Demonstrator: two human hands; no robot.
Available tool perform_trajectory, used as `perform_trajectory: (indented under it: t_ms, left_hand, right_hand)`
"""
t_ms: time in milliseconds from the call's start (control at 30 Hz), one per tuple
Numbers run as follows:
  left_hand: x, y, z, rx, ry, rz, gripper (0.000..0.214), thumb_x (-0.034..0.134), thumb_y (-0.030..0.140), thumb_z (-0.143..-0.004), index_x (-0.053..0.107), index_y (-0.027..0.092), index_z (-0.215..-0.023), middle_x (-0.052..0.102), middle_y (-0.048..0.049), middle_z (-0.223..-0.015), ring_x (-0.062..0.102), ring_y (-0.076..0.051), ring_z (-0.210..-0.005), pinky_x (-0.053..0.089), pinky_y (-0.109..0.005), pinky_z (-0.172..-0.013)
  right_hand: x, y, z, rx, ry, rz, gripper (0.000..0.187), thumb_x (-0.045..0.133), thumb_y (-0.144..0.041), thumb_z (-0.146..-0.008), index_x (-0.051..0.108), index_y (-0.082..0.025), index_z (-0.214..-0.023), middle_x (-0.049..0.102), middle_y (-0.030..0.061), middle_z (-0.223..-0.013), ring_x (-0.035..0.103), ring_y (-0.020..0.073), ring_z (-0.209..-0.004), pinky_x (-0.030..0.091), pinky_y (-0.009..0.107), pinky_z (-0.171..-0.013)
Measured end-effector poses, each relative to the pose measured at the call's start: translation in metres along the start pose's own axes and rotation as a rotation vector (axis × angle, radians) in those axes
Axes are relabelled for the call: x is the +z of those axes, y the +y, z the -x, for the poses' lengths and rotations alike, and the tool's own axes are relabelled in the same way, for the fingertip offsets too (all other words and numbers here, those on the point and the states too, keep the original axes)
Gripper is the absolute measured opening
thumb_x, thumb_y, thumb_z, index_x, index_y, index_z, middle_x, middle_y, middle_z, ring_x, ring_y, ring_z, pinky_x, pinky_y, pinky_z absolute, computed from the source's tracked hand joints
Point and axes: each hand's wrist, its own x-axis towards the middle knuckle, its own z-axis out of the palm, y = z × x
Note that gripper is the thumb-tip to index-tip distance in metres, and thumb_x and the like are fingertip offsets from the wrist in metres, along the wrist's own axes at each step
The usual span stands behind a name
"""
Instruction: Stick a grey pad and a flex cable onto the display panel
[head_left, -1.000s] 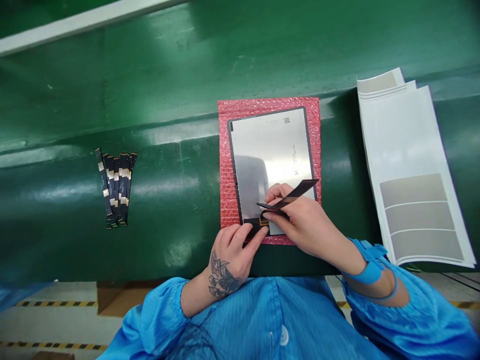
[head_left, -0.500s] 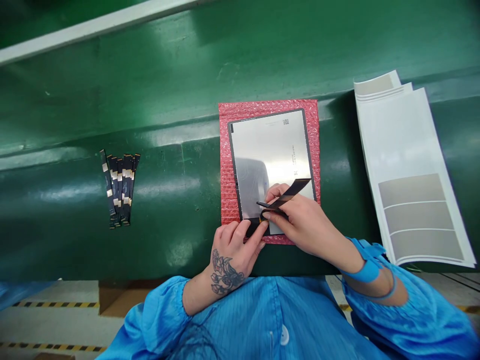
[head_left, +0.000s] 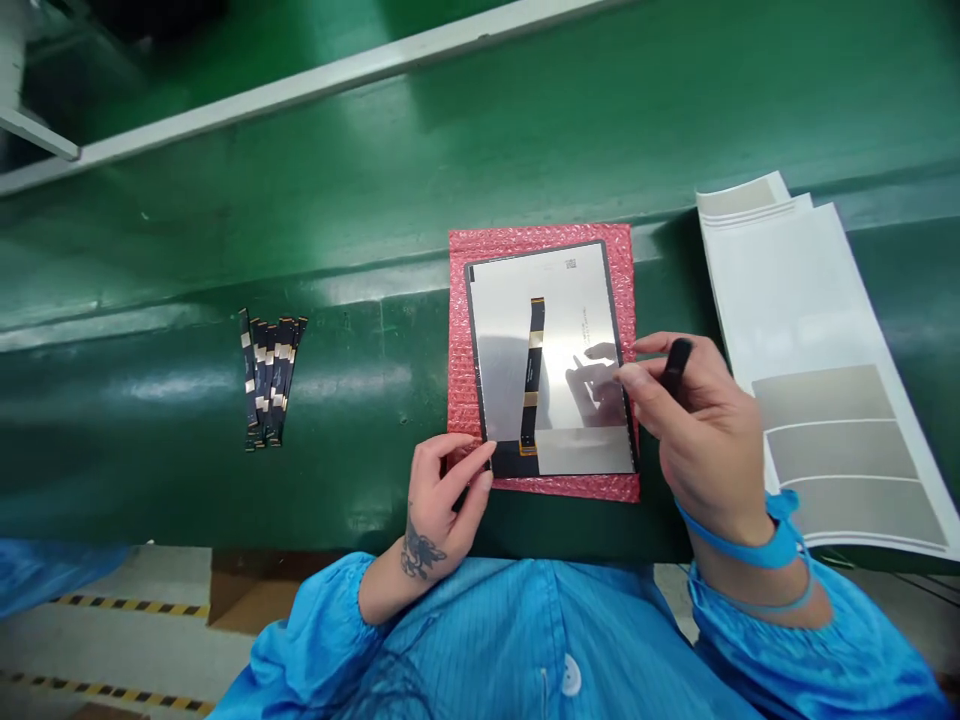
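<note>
A silvery display panel (head_left: 577, 300) lies on a red bubble-wrap pad (head_left: 459, 330) on the green belt. A dark flex cable (head_left: 534, 375) lies flat up the panel's middle, its lower end at the panel's bottom edge. My left hand (head_left: 442, 495) rests at the panel's lower left corner, fingertips curled against the pad and panel edge. My right hand (head_left: 694, 420) hovers over the panel's right edge, fingers pinched round a small black tool (head_left: 675, 365).
A bundle of several more flex cables (head_left: 268, 380) lies on the belt to the left. A stack of white and grey sheets (head_left: 810, 340) lies to the right. A white rail (head_left: 322, 80) runs along the belt's far side.
The flex cable, held raised and angled in my right hand before, now lies flat on the panel. My right hand has moved right and up. My left hand slid left.
</note>
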Motion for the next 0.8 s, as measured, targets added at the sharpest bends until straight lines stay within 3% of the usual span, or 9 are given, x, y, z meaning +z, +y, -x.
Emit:
perform_trajectory:
  t_ms: [100,167,233,300,400,467,533,667,800]
  left_hand:
    - [-0.015,0.010,0.000,-0.369,0.101,0.312,0.042,0.062,0.022,-0.089,0.060,0.033,-0.130,0.053,-0.0047,-0.134,0.049,-0.023,-0.128,0.043,-0.037,-0.108]
    - [-0.027,0.017,-0.007,-0.663,0.120,0.623,0.046,0.065,0.030,-0.087,0.058,0.032,-0.132,0.049,-0.0050,-0.143,0.047,-0.026,-0.133,0.042,-0.040,-0.109]
    - [-0.039,0.022,-0.018,-0.885,0.073,0.842,0.052,0.071,0.035,-0.082,0.058,0.031,-0.132,0.049,-0.0058,-0.146,0.051,-0.028,-0.129,0.045,-0.041,-0.106]
    - [-0.045,0.023,-0.032,-1.024,-0.031,0.920,0.058,0.076,0.036,-0.076,0.059,0.029,-0.131,0.051,-0.0071,-0.144,0.057,-0.028,-0.122,0.049,-0.040,-0.100]
    - [-0.041,0.021,-0.054,-1.062,-0.218,0.912,0.063,0.079,0.035,-0.073,0.059,0.024,-0.131,0.065,-0.0098,-0.125,0.065,-0.026,-0.106,0.052,-0.037,-0.090]
    - [-0.031,0.023,-0.067,-1.008,-0.315,0.905,0.063,0.081,0.034,-0.071,0.060,0.020,-0.128,0.070,-0.0091,-0.109,0.066,-0.024,-0.101,0.050,-0.036,-0.091]
    - [-0.019,0.028,-0.076,-0.947,-0.363,0.932,0.061,0.084,0.034,-0.068,0.062,0.018,-0.123,0.072,-0.0084,-0.107,0.066,-0.024,-0.102,0.048,-0.036,-0.095]
    - [-0.005,0.031,-0.092,-0.943,-0.342,0.984,0.055,0.087,0.035,-0.062,0.068,0.014,-0.109,0.074,-0.0088,-0.101,0.068,-0.026,-0.094,0.051,-0.037,-0.090]
    - [-0.021,0.008,-0.137,-0.886,-0.257,0.825,0.048,0.086,0.035,-0.058,0.068,0.014,-0.097,0.074,-0.0058,-0.089,0.069,-0.021,-0.080,0.054,-0.033,-0.077]
  right_hand:
    - [-0.002,0.002,-0.001,-0.003,-0.074,0.078,0.021,0.056,-0.040,-0.090,0.065,-0.022,-0.087,0.062,0.0085,-0.110,0.062,0.0251,-0.105,0.054,0.043,-0.086]
    - [-0.003,0.005,-0.002,-0.032,-0.096,0.216,0.027,0.050,-0.042,-0.092,0.062,-0.021,-0.081,0.063,0.0115,-0.114,0.060,0.0275,-0.111,0.051,0.046,-0.091]
    - [-0.005,0.007,-0.002,-0.042,-0.115,0.337,0.033,0.043,-0.043,-0.095,0.058,-0.021,-0.075,0.064,0.0135,-0.118,0.061,0.0288,-0.111,0.051,0.046,-0.090]
    - [-0.006,0.007,0.000,-0.042,-0.126,0.403,0.035,0.038,-0.043,-0.096,0.056,-0.021,-0.077,0.064,0.0139,-0.119,0.062,0.0286,-0.109,0.053,0.044,-0.086]
    - [-0.004,0.007,0.004,-0.064,-0.129,0.466,0.037,0.034,-0.045,-0.097,0.054,-0.022,-0.077,0.064,0.0135,-0.121,0.065,0.0277,-0.105,0.055,0.041,-0.081]
    - [-0.003,0.007,0.006,-0.075,-0.128,0.498,0.039,0.033,-0.047,-0.097,0.053,-0.022,-0.075,0.063,0.0133,-0.122,0.066,0.0271,-0.102,0.056,0.038,-0.076]
    - [-0.003,0.007,0.006,-0.077,-0.130,0.499,0.039,0.033,-0.047,-0.097,0.055,-0.022,-0.076,0.063,0.0133,-0.122,0.067,0.0268,-0.101,0.057,0.037,-0.073]
    - [-0.007,0.004,0.002,-0.065,-0.171,0.441,0.043,0.032,-0.048,-0.096,0.062,-0.019,-0.096,0.070,0.0137,-0.110,0.070,0.0274,-0.094,0.060,0.041,-0.077]
    - [-0.009,0.000,0.004,-0.041,-0.184,0.372,0.048,0.034,-0.050,-0.096,0.063,-0.017,-0.115,0.075,0.0097,-0.094,0.073,0.0240,-0.073,0.062,0.035,-0.065]
